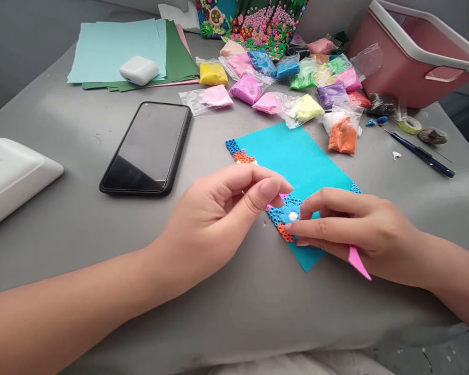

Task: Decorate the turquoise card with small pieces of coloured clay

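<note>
Fingers of my left hand (222, 208) pinch together just above the blue card (297, 156); I cannot tell if a bit of clay sits between them. My right hand (355, 229) presses 1 fingertip by the clay flower (290, 212) on the card's edge, and tucks a pink tool (358, 263) away under the palm, freeing the fingers. Clay bags (273, 78) wait near, behind the card.

1. A black phone (147, 148) lies face up on the grey table (62, 219), left of centre.
2. White earbuds case (139, 70) rests on coloured paper sheets (113, 49), far left.
3. Bagged modelling clay (247, 87) clusters at the far centre.
4. Pink storage bin (414, 57) stands far right.
</note>
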A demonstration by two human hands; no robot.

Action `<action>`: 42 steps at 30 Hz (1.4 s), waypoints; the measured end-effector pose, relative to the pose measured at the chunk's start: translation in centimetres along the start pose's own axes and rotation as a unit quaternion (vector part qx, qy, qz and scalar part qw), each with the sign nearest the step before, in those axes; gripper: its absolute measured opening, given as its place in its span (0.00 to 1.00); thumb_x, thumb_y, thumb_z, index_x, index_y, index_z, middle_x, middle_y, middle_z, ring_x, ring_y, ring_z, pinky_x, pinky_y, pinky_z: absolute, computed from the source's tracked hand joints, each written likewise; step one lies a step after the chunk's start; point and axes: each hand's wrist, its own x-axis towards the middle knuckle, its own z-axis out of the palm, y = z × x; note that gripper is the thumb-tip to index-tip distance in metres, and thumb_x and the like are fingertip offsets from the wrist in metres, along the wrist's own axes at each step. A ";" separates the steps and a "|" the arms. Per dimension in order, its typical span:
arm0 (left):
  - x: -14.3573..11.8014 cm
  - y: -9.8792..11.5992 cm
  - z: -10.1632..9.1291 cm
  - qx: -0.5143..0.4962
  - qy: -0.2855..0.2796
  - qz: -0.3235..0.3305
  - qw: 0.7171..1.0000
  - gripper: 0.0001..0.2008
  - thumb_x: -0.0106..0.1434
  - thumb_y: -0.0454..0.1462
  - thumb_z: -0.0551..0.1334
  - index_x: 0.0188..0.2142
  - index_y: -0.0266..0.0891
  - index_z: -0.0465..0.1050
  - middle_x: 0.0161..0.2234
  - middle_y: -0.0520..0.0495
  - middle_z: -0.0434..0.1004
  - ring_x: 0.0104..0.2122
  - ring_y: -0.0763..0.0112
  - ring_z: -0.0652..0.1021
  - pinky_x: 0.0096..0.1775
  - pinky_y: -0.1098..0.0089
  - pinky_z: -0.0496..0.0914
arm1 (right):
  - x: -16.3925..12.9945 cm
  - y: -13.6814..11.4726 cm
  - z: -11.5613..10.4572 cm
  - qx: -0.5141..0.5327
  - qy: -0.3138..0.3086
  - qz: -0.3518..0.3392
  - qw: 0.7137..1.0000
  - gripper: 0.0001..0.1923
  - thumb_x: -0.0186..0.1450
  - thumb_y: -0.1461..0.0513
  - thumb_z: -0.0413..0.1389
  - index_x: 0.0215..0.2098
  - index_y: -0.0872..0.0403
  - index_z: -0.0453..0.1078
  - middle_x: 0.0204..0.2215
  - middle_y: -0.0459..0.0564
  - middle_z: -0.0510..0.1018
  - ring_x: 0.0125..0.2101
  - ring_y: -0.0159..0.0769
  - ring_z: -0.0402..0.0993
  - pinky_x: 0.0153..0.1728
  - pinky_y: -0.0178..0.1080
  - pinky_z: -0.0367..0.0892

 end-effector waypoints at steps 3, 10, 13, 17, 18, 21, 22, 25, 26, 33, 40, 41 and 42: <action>0.0 -0.1 0.0 0.000 0.003 0.000 1.000 0.11 0.74 0.43 0.61 0.38 0.42 0.80 0.32 0.52 0.83 0.35 0.72 0.80 0.39 0.75 0.74 | 0.0 0.0 -0.1 -0.004 -0.007 -0.006 1.000 0.09 0.73 0.65 0.58 0.48 0.50 0.78 0.42 0.51 0.80 0.30 0.28 0.76 0.29 0.33 0.69; 0.0 0.0 0.0 -0.014 -0.002 0.005 1.000 0.12 0.75 0.43 0.61 0.38 0.41 0.79 0.33 0.52 0.83 0.36 0.72 0.80 0.39 0.76 0.74 | -0.2 -0.1 -0.2 -0.037 -0.007 -0.036 0.999 0.09 0.73 0.61 0.58 0.49 0.51 0.78 0.43 0.52 0.79 0.30 0.29 0.72 0.30 0.36 0.68; 0.0 0.1 0.0 -0.018 -0.005 0.002 1.000 0.12 0.75 0.44 0.61 0.38 0.42 0.78 0.33 0.53 0.83 0.37 0.74 0.81 0.40 0.77 0.74 | -0.2 -0.2 -0.2 -0.054 -0.005 -0.046 0.997 0.10 0.72 0.62 0.58 0.50 0.51 0.77 0.45 0.53 0.78 0.33 0.32 0.74 0.31 0.37 0.68; -0.1 0.0 0.0 -0.025 -0.007 -0.002 1.000 0.12 0.75 0.43 0.60 0.38 0.42 0.78 0.33 0.52 0.83 0.37 0.73 0.81 0.41 0.77 0.74 | 0.0 -0.2 -0.2 -0.076 -0.011 -0.056 0.996 0.10 0.72 0.62 0.58 0.50 0.51 0.77 0.44 0.52 0.79 0.34 0.32 0.73 0.30 0.37 0.67; -0.1 0.0 0.0 -0.025 -0.008 -0.004 1.000 0.12 0.75 0.43 0.60 0.38 0.42 0.78 0.33 0.52 0.83 0.37 0.73 0.81 0.41 0.76 0.74 | 0.0 -0.2 -0.2 -0.080 -0.012 -0.056 0.995 0.10 0.72 0.61 0.58 0.50 0.51 0.77 0.44 0.52 0.79 0.34 0.33 0.74 0.30 0.37 0.67; 0.0 -0.1 0.0 -0.025 -0.008 -0.002 1.000 0.12 0.76 0.43 0.60 0.38 0.41 0.78 0.33 0.52 0.83 0.37 0.72 0.81 0.41 0.76 0.74 | -0.1 -0.2 -0.2 -0.086 -0.011 -0.055 0.995 0.10 0.72 0.61 0.58 0.50 0.50 0.77 0.45 0.52 0.79 0.34 0.33 0.75 0.30 0.38 0.67; 0.0 -0.1 0.0 -0.026 -0.008 0.000 1.000 0.12 0.76 0.43 0.60 0.39 0.41 0.78 0.34 0.52 0.83 0.37 0.73 0.81 0.41 0.76 0.74 | -0.2 -0.1 -0.1 -0.086 -0.008 -0.053 0.995 0.10 0.72 0.61 0.58 0.50 0.50 0.77 0.45 0.52 0.79 0.34 0.34 0.75 0.30 0.38 0.67; 0.1 -0.1 0.1 -0.028 -0.012 0.008 0.999 0.12 0.76 0.43 0.59 0.40 0.41 0.78 0.34 0.53 0.83 0.37 0.75 0.80 0.40 0.78 0.73 | -0.3 -0.1 -0.1 -0.088 -0.012 -0.055 0.995 0.10 0.73 0.60 0.58 0.50 0.49 0.77 0.46 0.51 0.78 0.33 0.34 0.73 0.30 0.39 0.67; 0.1 -0.1 0.1 -0.027 -0.014 0.008 1.000 0.12 0.76 0.42 0.59 0.40 0.41 0.78 0.34 0.53 0.83 0.37 0.76 0.80 0.40 0.78 0.73 | -0.3 -0.1 -0.1 -0.087 -0.014 -0.056 0.995 0.10 0.72 0.60 0.58 0.51 0.49 0.77 0.46 0.52 0.78 0.34 0.34 0.73 0.30 0.39 0.67; -0.6 -0.1 0.1 -0.009 -0.025 0.034 0.999 0.17 0.79 0.42 0.52 0.34 0.42 0.72 0.34 0.51 0.80 0.37 0.71 0.78 0.43 0.71 0.72 | 0.1 -0.8 -1.2 -0.030 0.066 -0.014 0.997 0.18 0.79 0.58 0.45 0.51 0.53 0.76 0.44 0.55 0.76 0.41 0.37 0.77 0.40 0.41 0.74; -1.0 -0.4 0.2 0.046 -0.069 0.052 0.995 0.11 0.76 0.41 0.53 0.36 0.43 0.67 0.39 0.48 0.80 0.44 0.63 0.79 0.47 0.64 0.70 | 0.4 -1.3 -1.1 0.146 0.045 0.122 0.981 0.29 0.78 0.46 0.37 0.31 0.52 0.68 0.22 0.45 0.72 0.22 0.31 0.69 0.24 0.36 0.65; -1.0 -0.5 0.2 0.058 -0.074 0.062 0.994 0.09 0.75 0.40 0.53 0.37 0.43 0.66 0.40 0.48 0.80 0.45 0.63 0.79 0.48 0.64 0.70 | 0.4 -1.2 -0.9 0.158 0.037 0.121 0.979 0.27 0.79 0.48 0.39 0.31 0.52 0.67 0.22 0.45 0.72 0.22 0.30 0.68 0.24 0.36 0.65; -1.1 -0.5 0.1 0.068 -0.077 0.070 0.992 0.08 0.74 0.38 0.54 0.37 0.43 0.66 0.40 0.48 0.80 0.46 0.62 0.79 0.49 0.64 0.69 | 0.5 -1.2 -0.7 0.168 0.033 0.119 0.978 0.27 0.79 0.49 0.40 0.30 0.52 0.67 0.22 0.45 0.72 0.22 0.30 0.68 0.24 0.35 0.65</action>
